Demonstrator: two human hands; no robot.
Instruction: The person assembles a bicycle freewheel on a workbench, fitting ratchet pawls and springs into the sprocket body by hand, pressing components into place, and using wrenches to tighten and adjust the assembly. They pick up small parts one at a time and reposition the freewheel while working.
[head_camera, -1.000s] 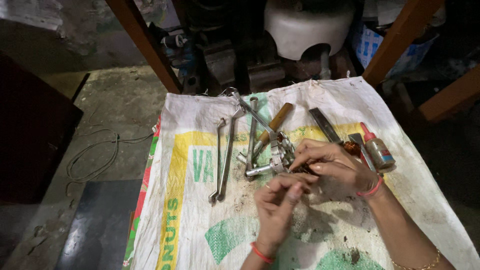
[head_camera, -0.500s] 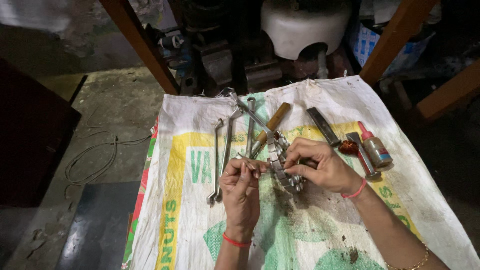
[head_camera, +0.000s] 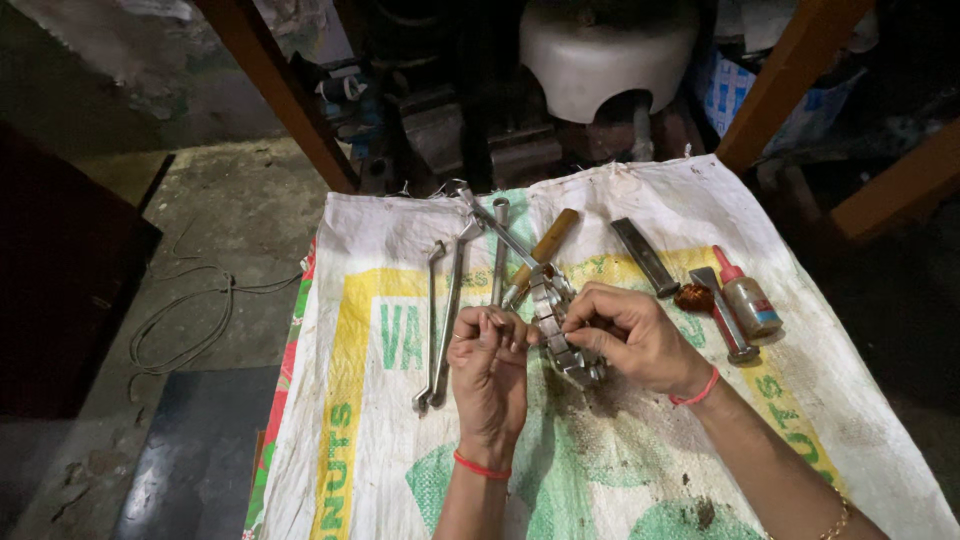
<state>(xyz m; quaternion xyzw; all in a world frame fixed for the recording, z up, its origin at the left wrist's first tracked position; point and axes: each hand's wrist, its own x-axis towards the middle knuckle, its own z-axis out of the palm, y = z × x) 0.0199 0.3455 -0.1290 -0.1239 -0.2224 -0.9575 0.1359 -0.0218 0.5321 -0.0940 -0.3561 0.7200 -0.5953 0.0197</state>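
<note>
My one view: head-worn camera, tilted steeply down and forward, close above the woven sack (head_camera: 620, 480); no second view overlaps.

A white woven sack (head_camera: 620, 200) printed in yellow, green and red fills the lower frame; a small red-capped bottle (head_camera: 748, 298) with pale label lies right of centre

My right hand (head_camera: 625, 335) covers middle of metal part (head_camera: 560, 325) — what my left hand (head_camera: 490, 360) pinches too small to tell; right forearm cut off by bottom edge.
</note>
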